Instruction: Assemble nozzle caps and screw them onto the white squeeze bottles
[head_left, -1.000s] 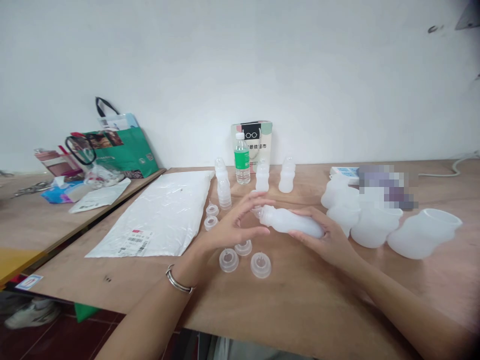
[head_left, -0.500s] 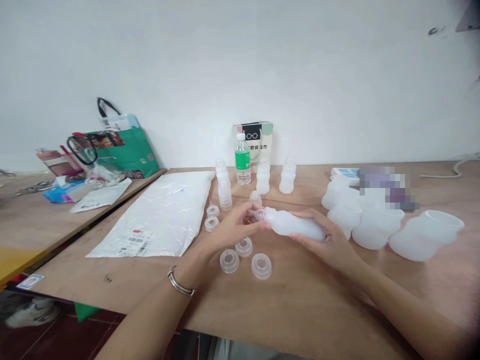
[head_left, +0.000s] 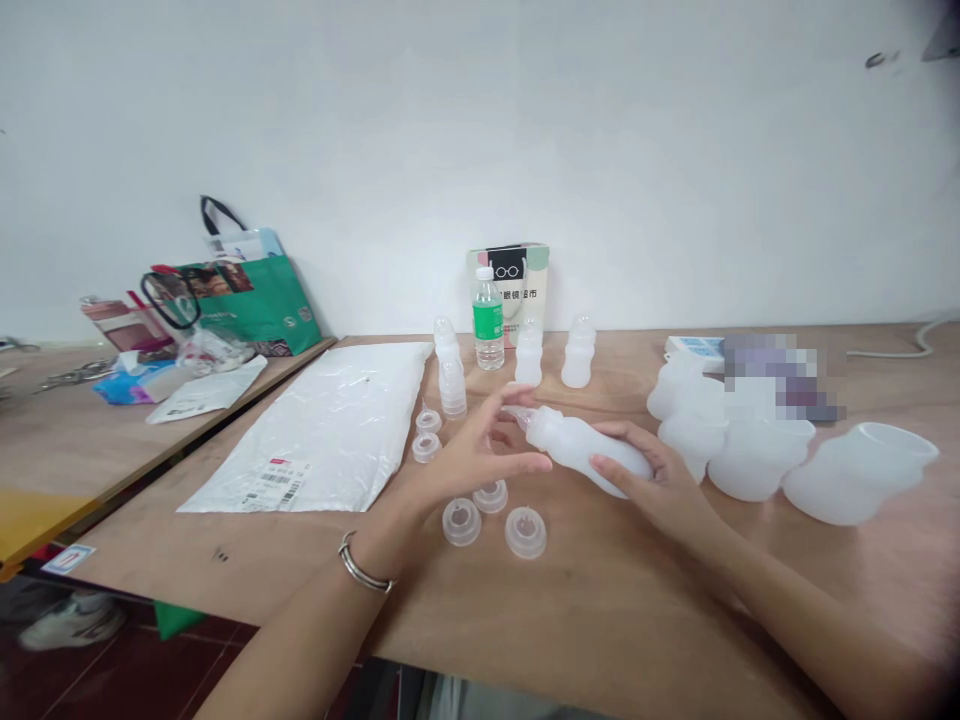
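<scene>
A frosted white baby bottle (head_left: 574,450) lies tilted sideways above the table, its clear nipple and collar (head_left: 531,420) pointing left. My right hand (head_left: 649,470) wraps round the bottle's base end. My left hand (head_left: 495,445) is beside the nipple end, thumb and fingers spread apart; whether a fingertip touches the nipple I cannot tell. Below my left hand are clear nipple collars (head_left: 525,532), with two more collars (head_left: 427,446) farther left. Bottles with tops on, such as the bottle (head_left: 578,355), stand at the back. Several open bottle bodies (head_left: 757,460) are at the right.
A flat white mailing bag (head_left: 322,420) covers the table's left part. A green-labelled water bottle (head_left: 489,322) stands before a paper bag (head_left: 538,275) near the wall. Clear caps (head_left: 452,390) stand stacked left of it. On the adjoining left table is a green shopping bag (head_left: 262,305).
My left hand has opened from its grip round the nipple and collar. The bottle's nipple end is tilted up more, still in my right hand. The view has shifted slightly.
</scene>
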